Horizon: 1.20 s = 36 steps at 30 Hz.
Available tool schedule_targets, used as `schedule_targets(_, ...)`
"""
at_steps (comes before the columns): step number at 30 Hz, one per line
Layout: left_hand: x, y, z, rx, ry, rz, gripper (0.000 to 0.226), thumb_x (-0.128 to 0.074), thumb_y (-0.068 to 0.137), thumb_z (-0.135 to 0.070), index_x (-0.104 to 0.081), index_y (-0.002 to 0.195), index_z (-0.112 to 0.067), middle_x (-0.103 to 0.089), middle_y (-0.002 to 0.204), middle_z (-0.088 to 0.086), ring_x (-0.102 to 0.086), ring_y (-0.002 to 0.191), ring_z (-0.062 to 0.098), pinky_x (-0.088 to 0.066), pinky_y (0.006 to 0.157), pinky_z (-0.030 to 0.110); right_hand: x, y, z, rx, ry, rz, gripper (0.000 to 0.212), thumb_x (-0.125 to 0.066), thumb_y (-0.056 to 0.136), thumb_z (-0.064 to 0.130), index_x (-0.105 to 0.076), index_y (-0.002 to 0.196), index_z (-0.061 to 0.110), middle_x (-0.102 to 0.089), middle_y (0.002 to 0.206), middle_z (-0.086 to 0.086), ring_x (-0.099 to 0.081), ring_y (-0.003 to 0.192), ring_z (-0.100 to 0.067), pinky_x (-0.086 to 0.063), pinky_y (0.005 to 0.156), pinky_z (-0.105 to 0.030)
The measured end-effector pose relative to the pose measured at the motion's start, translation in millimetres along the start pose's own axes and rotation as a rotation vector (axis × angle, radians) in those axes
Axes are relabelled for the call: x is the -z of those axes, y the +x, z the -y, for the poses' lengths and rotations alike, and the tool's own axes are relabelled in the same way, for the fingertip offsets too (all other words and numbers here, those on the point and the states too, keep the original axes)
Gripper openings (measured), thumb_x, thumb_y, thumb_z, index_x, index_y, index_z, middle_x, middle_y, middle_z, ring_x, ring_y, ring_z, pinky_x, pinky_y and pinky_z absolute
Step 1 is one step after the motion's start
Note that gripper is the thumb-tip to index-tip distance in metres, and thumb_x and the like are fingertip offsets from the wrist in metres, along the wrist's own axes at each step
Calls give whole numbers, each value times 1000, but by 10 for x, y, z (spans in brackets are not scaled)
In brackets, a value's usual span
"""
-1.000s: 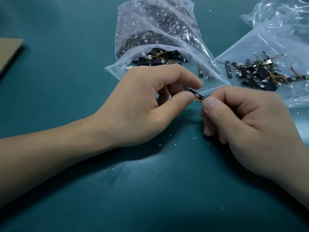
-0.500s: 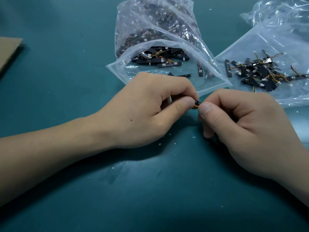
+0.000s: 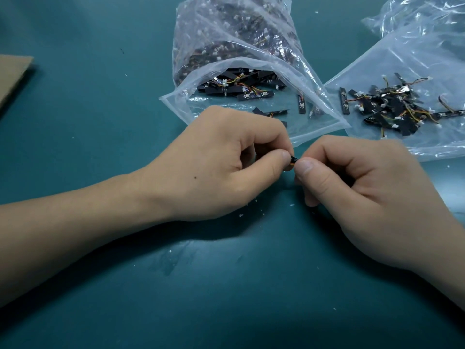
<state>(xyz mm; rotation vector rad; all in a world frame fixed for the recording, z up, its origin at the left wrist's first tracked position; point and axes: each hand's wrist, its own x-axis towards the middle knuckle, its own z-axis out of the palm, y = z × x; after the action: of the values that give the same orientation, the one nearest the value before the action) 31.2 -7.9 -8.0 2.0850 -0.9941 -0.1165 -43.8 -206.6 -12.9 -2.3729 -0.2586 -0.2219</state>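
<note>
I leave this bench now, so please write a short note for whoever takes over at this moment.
Left hand pinches one end of a small black wired strip; right hand pinches its other end, above the green mat.
Full bag behind the hands, mouth open, holds many such strips.
A small pile lies at the flat bag on the right, probably handled ones.
Remaining: likely this strip, then most of the full bag.

Teal table (image 3: 75, 285) – two plastic bags (image 3: 234, 46) (image 3: 415, 66), cardboard (image 3: 12, 71), white crumbs.
</note>
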Motion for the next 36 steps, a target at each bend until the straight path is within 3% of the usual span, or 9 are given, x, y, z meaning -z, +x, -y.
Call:
schedule_targets(10, -10, -3, 2, -2, 14, 1, 15, -61, 93, -20, -73, 84, -20, -64, 66, -4, -59, 62, 19, -43, 56, 22, -3, -1, 3, 5, -10, 4, 30, -58, 98, 36, -58, 69, 31, -59, 61, 5, -52, 53, -11, -33, 50, -16)
schedule_targets(14, -14, -5, 19, 14, -25, -12, 15, -61, 94, -22, -73, 85, -21, -60, 62, -11, -55, 56, 11, -37, 55, 14, -6, -3, 15, -3, 3, -22, 30, -58, 98, 35, -59, 69, 29, -60, 62, 6, -52, 52, -10, -33, 50, -14)
schedule_targets(21, -39, -4, 45, -60, 24, -189, 22, -70, 97, -27, -75, 117, -20, -72, 85, -17, -66, 67, 16, -50, 66, 16, -4, 10, 27, -59, 86, -84, 34, -55, 97, 31, -59, 64, 23, -62, 56, 11, -58, 53, -15, -39, 51, -18)
schedule_targets(26, -50, -13, 56, -177, 110, -244, 13, -71, 97, -19, -78, 108, -15, -75, 87, -7, -64, 62, 19, -49, 61, 26, -16, 14, 29, -55, 41, -79, 35, -56, 96, 28, -58, 62, 23, -60, 55, 9, -58, 53, -14, -38, 51, -17)
schedule_targets(29, -44, -11, 58, -116, 74, -199, 10, -71, 97, -21, -78, 103, -19, -74, 81, -5, -62, 59, 19, -48, 58, 31, -3, 13, 20, -41, 61, -62, 34, -56, 96, 29, -58, 62, 24, -61, 57, 11, -58, 55, -13, -38, 52, -17)
schedule_targets(36, -7, 5, 26, -8, -33, -33, 11, -66, 96, -26, -76, 93, -23, -59, 63, -23, -54, 53, 17, -39, 52, 16, 22, 3, 22, -3, 96, 5, 33, -51, 94, 37, -58, 64, 25, -59, 57, 12, -54, 51, -11, -35, 50, -12)
